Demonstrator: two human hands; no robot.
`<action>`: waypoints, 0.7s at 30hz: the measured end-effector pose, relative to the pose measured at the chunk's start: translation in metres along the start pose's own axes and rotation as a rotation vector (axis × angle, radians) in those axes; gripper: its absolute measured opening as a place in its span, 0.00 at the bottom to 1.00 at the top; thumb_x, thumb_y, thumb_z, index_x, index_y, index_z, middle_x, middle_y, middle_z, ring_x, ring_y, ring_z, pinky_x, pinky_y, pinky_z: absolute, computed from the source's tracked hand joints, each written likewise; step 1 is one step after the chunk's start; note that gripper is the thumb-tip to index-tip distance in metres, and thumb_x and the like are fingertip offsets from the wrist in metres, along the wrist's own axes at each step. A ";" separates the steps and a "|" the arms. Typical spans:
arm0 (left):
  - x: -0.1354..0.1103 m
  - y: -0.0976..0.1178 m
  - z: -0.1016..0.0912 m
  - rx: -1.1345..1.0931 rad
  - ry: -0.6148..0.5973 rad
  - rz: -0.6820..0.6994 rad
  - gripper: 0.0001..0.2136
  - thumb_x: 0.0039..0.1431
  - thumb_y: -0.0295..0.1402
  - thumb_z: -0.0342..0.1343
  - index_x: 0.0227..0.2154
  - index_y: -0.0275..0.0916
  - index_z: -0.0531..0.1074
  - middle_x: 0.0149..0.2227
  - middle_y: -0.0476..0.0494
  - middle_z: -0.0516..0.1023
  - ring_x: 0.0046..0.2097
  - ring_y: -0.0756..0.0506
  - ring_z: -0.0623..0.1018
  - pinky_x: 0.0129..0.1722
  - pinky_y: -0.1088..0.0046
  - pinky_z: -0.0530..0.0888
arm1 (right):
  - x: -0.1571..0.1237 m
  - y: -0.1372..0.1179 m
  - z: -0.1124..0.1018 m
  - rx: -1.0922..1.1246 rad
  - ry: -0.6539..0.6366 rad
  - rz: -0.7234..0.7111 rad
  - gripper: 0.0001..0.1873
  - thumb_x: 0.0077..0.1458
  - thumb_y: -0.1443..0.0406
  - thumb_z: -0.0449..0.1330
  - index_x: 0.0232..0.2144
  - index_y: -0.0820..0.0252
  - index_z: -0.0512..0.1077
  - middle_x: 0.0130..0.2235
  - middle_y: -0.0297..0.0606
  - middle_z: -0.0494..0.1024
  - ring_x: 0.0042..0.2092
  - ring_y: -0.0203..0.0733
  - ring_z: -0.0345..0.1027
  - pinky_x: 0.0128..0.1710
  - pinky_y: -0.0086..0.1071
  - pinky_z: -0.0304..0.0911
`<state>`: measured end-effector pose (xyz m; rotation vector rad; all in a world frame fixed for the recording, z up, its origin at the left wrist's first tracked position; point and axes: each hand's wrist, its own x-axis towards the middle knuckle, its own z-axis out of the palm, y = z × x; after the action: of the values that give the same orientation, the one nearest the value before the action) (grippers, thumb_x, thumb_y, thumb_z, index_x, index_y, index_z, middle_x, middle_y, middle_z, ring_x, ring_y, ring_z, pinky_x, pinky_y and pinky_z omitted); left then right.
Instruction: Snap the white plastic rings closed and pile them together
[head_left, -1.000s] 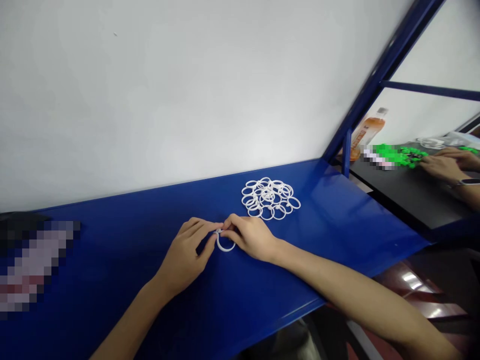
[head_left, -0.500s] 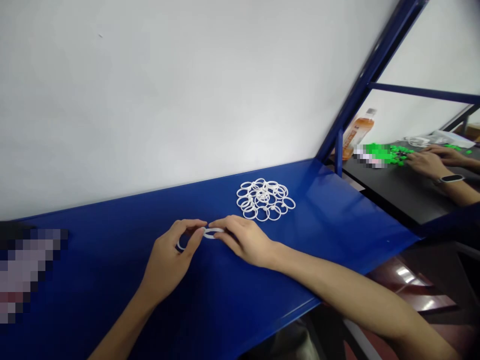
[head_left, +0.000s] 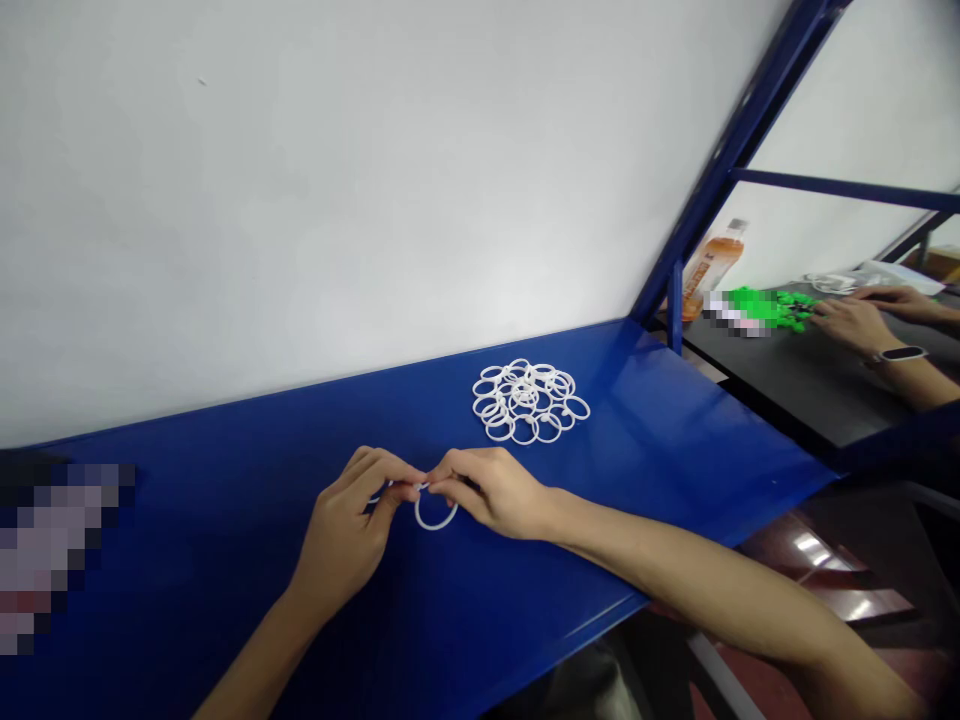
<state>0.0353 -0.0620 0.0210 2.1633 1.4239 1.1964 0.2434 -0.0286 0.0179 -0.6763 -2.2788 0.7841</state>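
Over the blue table, my left hand (head_left: 346, 530) pinches a white ring (head_left: 377, 497), most of which is hidden behind its fingers. The fingertips of my right hand (head_left: 495, 492) are closed on another white ring (head_left: 435, 528), which hangs down with its round opening facing me. Both sets of fingertips meet where the two rings come together. Whether the rings are joined there cannot be seen. Behind my right hand lies a roughly round cluster of several white rings (head_left: 525, 430), overlapping one another, with small knobs on some.
The blue table (head_left: 247, 440) runs along a white wall. A blue metal frame (head_left: 720, 165) rises at its right end. Beyond it, another person's hands (head_left: 855, 325) work at a dark table (head_left: 810, 385) with green pieces (head_left: 795, 310) and an orange bottle (head_left: 709, 275). A blurred-out item (head_left: 52, 540) lies at left.
The ring in my right hand has tipped from nearly flat to hanging down, its opening now facing me. My fingertips have drawn together and moved slightly nearer. The ring cluster has stayed put.
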 end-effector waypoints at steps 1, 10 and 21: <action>-0.001 -0.001 0.001 -0.009 0.002 0.009 0.10 0.65 0.34 0.52 0.29 0.45 0.76 0.30 0.49 0.78 0.36 0.46 0.75 0.38 0.69 0.73 | -0.001 0.000 -0.001 -0.028 -0.017 -0.021 0.08 0.69 0.64 0.53 0.41 0.60 0.71 0.36 0.38 0.80 0.35 0.36 0.73 0.37 0.29 0.68; -0.001 -0.004 0.002 0.094 -0.036 0.007 0.08 0.65 0.40 0.54 0.40 0.45 0.75 0.35 0.48 0.78 0.39 0.45 0.77 0.42 0.68 0.74 | 0.005 0.000 -0.011 -0.252 -0.012 -0.026 0.13 0.70 0.64 0.50 0.44 0.60 0.73 0.41 0.42 0.77 0.40 0.39 0.72 0.40 0.33 0.69; 0.001 -0.024 -0.004 0.650 -0.178 -0.183 0.32 0.59 0.59 0.49 0.54 0.37 0.70 0.54 0.33 0.73 0.54 0.30 0.71 0.52 0.48 0.69 | -0.038 0.066 -0.138 -0.456 0.060 0.229 0.06 0.63 0.68 0.58 0.38 0.57 0.77 0.38 0.40 0.78 0.41 0.44 0.70 0.43 0.39 0.65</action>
<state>0.0178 -0.0505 0.0091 2.3696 2.0759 0.4917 0.3816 0.0420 0.0446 -1.1655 -2.3697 0.3310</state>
